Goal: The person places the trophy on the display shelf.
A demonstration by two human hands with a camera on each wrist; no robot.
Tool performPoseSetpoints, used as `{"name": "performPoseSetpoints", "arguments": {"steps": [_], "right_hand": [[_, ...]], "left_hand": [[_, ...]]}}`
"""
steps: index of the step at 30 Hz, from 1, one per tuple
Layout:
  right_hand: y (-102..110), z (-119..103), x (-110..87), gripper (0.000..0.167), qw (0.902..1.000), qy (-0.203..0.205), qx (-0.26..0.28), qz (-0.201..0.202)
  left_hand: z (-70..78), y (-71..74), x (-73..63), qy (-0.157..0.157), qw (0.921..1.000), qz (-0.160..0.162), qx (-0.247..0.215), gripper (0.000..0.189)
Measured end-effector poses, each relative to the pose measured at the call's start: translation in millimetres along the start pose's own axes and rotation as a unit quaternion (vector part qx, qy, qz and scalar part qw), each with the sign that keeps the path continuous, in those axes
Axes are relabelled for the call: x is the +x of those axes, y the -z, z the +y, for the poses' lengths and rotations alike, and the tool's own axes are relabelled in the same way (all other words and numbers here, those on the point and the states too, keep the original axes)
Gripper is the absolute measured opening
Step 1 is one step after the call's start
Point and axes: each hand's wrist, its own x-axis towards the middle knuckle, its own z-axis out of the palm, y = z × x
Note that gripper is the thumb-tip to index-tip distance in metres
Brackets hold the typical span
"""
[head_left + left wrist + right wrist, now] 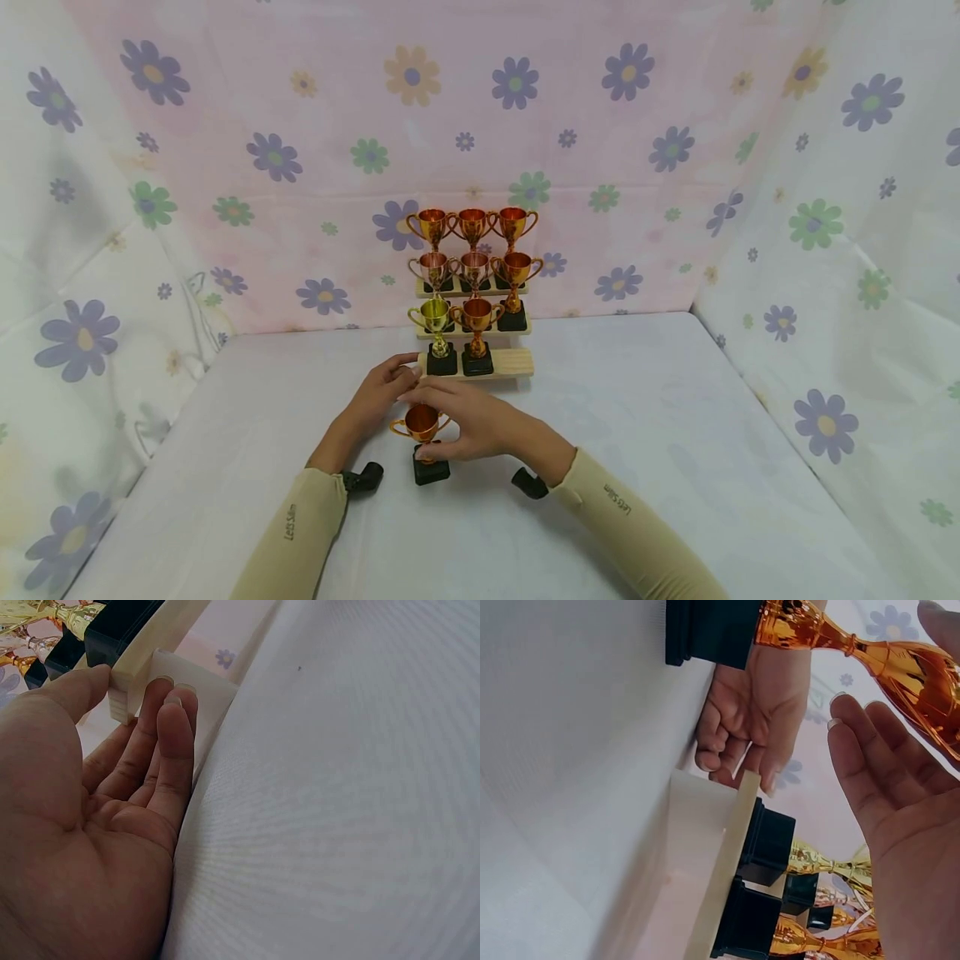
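Observation:
My left hand [386,385] holds the left end of the lowest step of a wooden stepped stand [513,363]. Its thumb [90,686] lies against the board's corner, with the fingers [169,750] bent beneath. In front of the stand, an orange-gold trophy cup [422,423] on a black square base rests on the table. Around this cup reaches my right hand [476,421], thumb on the near side and fingers beyond. In the right wrist view those fingers [885,765] are nearly straight, with a gap between their tips and the stem.
On the stand's lowest step are a yellow-gold trophy [435,318] and an orange one [477,317]. Pinkish trophies [475,268] and an orange trophy [516,271] occupy the middle step. Several orange trophies [472,223] line the top, before a flowered backdrop [322,125]. White cloth [637,450] covers the table.

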Motion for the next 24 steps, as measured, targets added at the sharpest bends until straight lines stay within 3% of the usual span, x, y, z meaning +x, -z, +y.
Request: {"name": "performPoseSetpoints", "arguments": {"steps": [8,24], "right_hand": [[-4.8,1.7,-1.1,0.064,0.9994,-0.026,0.015,-0.017],[-1.9,1.3,-1.5,0.06,1.0,-0.005,-0.006,-0.002]], "left_hand": [[2.4,-1.3,0.2,0.001,0.9998,-0.005,-0.018,0.054],[4.0,-0.8,0.8,0.017,0.9998,0.001,-0.011,0.057]]}}
